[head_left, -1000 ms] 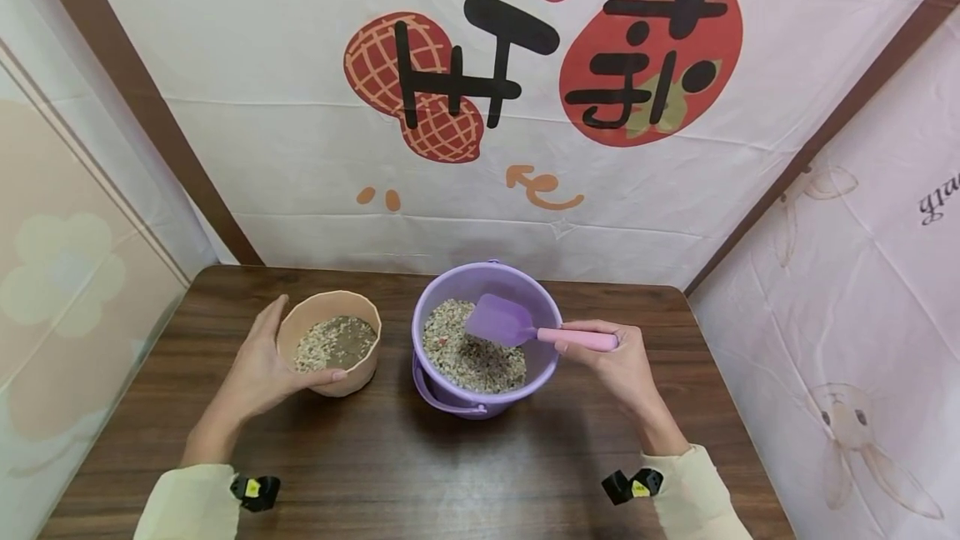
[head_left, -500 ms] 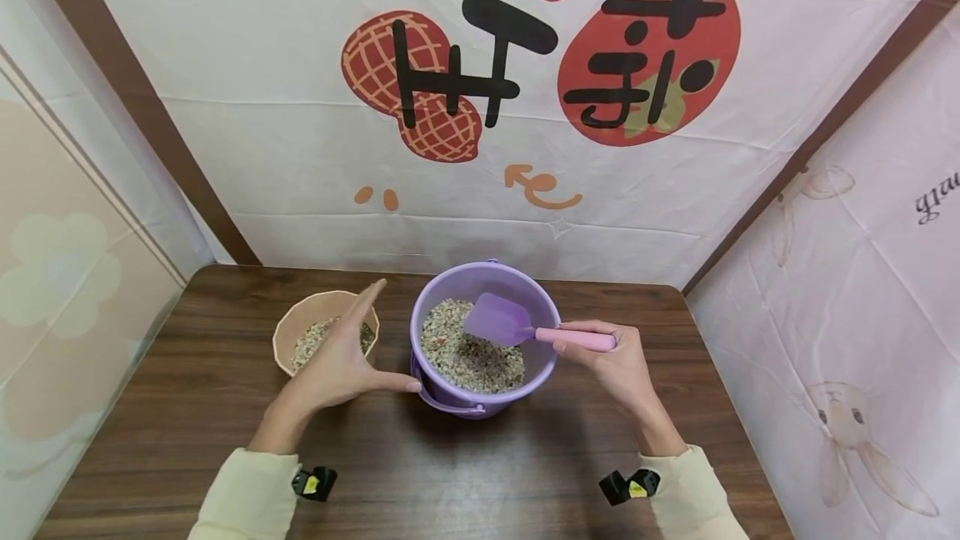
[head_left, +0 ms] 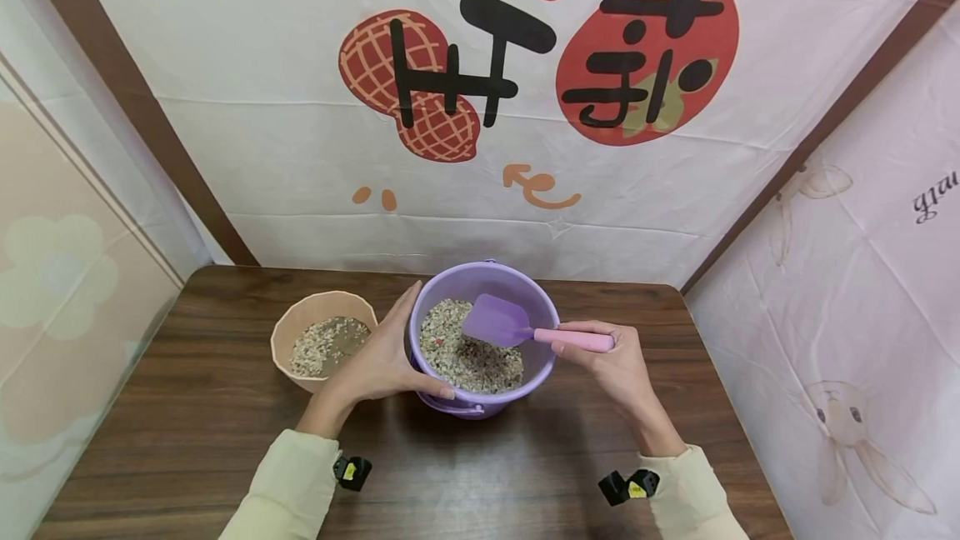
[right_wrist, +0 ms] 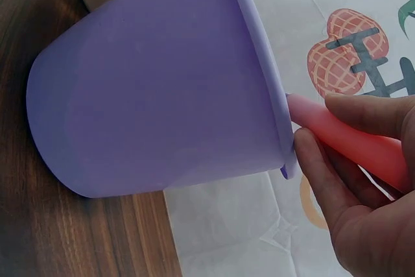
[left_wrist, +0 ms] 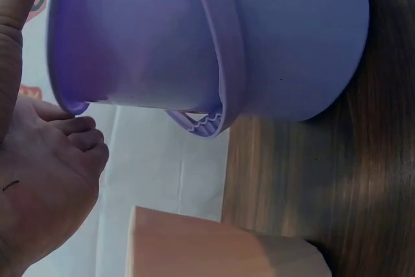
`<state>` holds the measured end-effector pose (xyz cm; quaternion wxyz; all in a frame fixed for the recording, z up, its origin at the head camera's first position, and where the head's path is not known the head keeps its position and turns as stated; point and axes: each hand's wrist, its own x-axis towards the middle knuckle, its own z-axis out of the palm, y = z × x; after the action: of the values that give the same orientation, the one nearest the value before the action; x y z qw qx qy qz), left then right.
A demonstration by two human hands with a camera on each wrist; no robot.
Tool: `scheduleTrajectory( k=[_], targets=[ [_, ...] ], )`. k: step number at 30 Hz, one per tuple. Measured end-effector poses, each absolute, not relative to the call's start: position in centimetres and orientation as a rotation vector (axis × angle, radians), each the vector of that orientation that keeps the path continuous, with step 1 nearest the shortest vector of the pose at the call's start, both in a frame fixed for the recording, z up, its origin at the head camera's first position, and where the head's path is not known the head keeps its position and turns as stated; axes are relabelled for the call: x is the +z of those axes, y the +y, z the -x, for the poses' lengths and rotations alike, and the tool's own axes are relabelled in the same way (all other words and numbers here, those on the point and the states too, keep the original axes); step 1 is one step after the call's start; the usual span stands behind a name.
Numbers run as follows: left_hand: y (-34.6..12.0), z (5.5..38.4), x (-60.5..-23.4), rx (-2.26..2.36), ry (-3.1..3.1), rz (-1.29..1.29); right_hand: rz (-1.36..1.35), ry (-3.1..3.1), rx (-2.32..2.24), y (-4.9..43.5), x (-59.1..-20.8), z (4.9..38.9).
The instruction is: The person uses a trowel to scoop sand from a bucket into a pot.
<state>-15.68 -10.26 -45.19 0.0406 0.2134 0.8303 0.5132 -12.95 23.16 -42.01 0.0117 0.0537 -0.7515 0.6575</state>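
My right hand [head_left: 604, 365] grips the pink handle of a toy shovel [head_left: 496, 320], and its purple blade lies over coarse pale grit [head_left: 465, 357] in a purple bucket [head_left: 534, 294]. In the right wrist view the handle [right_wrist: 350, 137] runs between thumb and fingers right at the bucket's rim. Against the left side of the bucket, my left hand [head_left: 378, 365] spreads its thumb and fingers along the rim. The left wrist view has its fingertips [left_wrist: 84, 131] at the rim, with the bucket's handle [left_wrist: 224, 50] hanging lower down the wall.
Left of the bucket stands a peach-coloured bowl [head_left: 288, 327] with some grit on its bottom, partly behind the left hand. All stand on a dark wooden table [head_left: 480, 482]. A printed white cloth wall [head_left: 300, 173] rises at the table's back edge, with more cloth at both sides.
My left hand has let go of the peach-coloured bowl and moved right to the side of the bucket. My right hand and the toy shovel have stayed in place.
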Motion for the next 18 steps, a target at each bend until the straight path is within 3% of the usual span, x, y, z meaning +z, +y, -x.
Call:
scheduleTrajectory(
  k=[18],
  targets=[
    [-10.3, 15.8, -45.5, 1.584, 2.528, -0.660, -0.418, -2.684, 1.624, 22.9, -39.7, 13.3]
  ],
)
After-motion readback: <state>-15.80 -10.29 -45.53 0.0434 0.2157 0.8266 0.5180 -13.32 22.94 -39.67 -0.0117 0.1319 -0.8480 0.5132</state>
